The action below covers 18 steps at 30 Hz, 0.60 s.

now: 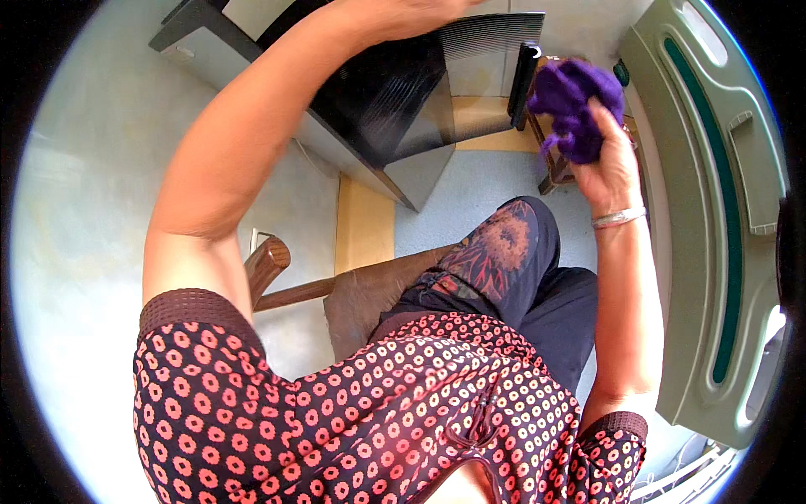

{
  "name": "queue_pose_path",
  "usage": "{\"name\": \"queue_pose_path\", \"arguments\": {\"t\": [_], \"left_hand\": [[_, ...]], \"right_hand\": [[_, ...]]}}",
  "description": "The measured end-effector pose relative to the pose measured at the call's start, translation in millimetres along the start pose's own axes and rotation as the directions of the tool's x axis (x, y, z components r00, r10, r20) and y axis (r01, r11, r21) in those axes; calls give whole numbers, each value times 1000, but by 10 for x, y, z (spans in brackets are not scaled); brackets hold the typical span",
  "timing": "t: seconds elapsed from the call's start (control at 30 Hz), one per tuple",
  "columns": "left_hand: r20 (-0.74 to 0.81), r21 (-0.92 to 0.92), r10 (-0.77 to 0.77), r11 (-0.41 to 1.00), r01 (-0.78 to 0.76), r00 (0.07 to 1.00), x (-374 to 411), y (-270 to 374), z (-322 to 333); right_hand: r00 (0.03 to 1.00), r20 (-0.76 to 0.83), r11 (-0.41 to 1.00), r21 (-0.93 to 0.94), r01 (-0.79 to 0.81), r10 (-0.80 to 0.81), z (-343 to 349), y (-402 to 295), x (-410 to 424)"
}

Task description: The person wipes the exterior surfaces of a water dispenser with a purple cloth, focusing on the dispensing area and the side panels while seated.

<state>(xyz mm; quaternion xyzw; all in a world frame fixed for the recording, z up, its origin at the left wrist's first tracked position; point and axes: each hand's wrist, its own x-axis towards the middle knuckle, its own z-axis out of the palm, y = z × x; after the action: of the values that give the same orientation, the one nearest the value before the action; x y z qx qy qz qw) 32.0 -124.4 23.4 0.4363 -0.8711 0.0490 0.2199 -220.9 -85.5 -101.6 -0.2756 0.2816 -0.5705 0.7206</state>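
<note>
My right hand (607, 157), with a silver-coloured bangle at the wrist, is raised at the upper right. It grips a bunched, fuzzy purple knitted piece or cloth (582, 107), with my thumb lying over it and a loose strand hanging from its lower left. My left arm bends across the upper left. My left hand (425, 16) reaches to the top edge of the view, in front of a dark ribbed panel (491, 38); its fingers are mostly cut off, so whether it holds anything is hidden. The two hands are apart.
A black and grey cabinet or appliance (378, 94) stands ahead. At right is a grey-green moulded plastic bed panel (699, 208). A small wooden stool or table (554, 173) is partly behind the purple piece. At left are a wooden chair arm (271, 255) and brown seat (362, 302).
</note>
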Motion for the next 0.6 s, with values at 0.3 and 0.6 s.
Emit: {"name": "queue_pose_path", "arguments": {"t": [0.3,0.6], "left_hand": [[281,-83,-352,918,388,893,-521,-417,240],[-130,70,6,998,3,992,-866,-89,49]], "right_hand": [[950,-259,982,-25,-186,173,-155,680,-105],[934,239,636,-771,15,267,674,789,-101]]}}
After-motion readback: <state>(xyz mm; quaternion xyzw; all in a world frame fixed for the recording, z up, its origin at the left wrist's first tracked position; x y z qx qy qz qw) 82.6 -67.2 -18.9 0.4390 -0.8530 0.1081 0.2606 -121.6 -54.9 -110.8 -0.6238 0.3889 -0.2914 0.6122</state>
